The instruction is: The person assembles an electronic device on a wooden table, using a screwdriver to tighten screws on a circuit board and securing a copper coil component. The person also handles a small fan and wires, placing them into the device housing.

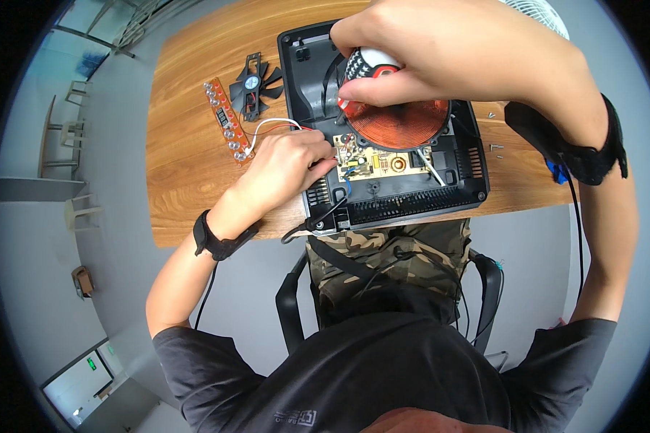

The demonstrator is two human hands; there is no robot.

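The opened black housing of an induction cooker (pixel 404 204) lies on the table in front of me. Inside it sit a round copper coil (pixel 404 126) and, nearer me, a tan circuit board (pixel 372 160). My right hand (pixel 404 54) is wrapped round a red, black and white electric screwdriver (pixel 385 70), held over the coil's far left side; its tip is hard to make out. At the circuit board's left edge my left hand (pixel 290 160) has its fingers pinched together, and what lies between them is hidden. Red and white wires (pixel 274 120) run beside that hand.
Left of the housing, a black cooling fan (pixel 252 84) and a narrow orange control board (pixel 227 121) lie on the wooden table (pixel 184 173). Several loose screws (pixel 495 147) lie to the right, near a blue object (pixel 557 172). A power cord (pixel 296 231) leaves the housing's near left corner.
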